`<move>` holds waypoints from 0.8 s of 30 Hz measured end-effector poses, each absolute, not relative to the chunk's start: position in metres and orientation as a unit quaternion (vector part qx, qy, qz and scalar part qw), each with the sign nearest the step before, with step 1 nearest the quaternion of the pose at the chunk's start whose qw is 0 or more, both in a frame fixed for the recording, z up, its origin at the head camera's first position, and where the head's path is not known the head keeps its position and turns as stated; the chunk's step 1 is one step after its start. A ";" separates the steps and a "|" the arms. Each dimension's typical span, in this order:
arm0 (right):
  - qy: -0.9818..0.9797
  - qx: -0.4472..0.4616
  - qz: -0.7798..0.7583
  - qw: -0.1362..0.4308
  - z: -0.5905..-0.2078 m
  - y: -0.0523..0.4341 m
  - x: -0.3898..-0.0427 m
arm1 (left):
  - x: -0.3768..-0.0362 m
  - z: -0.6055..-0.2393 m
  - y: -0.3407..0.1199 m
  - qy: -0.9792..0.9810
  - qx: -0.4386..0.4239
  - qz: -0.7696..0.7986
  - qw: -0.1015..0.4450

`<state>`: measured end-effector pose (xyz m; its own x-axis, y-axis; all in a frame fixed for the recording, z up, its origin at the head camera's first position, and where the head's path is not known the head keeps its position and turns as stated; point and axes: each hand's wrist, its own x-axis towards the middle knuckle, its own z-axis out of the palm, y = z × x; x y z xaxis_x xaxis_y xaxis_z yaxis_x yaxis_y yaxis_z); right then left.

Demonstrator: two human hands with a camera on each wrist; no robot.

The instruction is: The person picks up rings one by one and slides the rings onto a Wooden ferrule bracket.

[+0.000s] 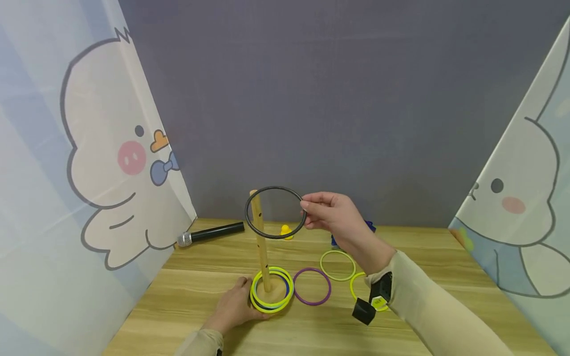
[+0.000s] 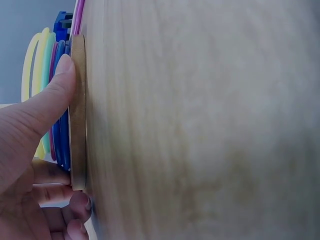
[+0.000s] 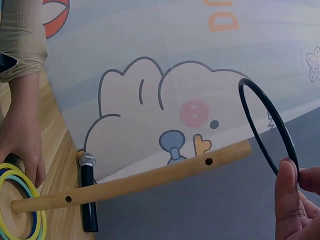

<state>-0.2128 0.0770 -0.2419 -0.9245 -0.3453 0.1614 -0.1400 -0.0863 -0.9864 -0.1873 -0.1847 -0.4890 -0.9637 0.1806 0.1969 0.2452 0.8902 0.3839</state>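
Note:
My right hand (image 1: 331, 215) pinches a black ring (image 1: 276, 237) at its edge between thumb and fingers, up by the top of a wooden post (image 1: 262, 252). In the head view the ring overlaps the post's top; the right wrist view has it just past the tip, the post not through it. The post stands on a round wooden base (image 2: 78, 115), which my left hand (image 1: 236, 304) grips at the side, thumb over the edge. Yellow, teal, purple and blue rings (image 2: 64, 130) lie stacked around the post on that base.
Right of the stand lie a purple ring (image 1: 312, 304), a pale yellow-green ring (image 1: 338, 280) and a bright yellow ring (image 1: 352, 286). Behind are a black microphone (image 1: 218, 232), a small yellow duck (image 1: 286, 230) and a blue object (image 1: 335, 241), partly behind my right arm. Printed cloth panels flank the table.

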 end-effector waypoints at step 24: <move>0.658 -0.128 -0.740 0.060 -0.264 0.042 -0.224 | -0.186 -0.491 -0.184 -0.967 -0.120 -0.206 0.094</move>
<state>-0.2240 0.0423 -0.2644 -0.9601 -0.2573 0.1095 -0.0786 -0.1275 -0.9887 -0.1861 -0.1842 -0.4906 -0.9537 0.1933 0.2303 0.2704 0.8864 0.3758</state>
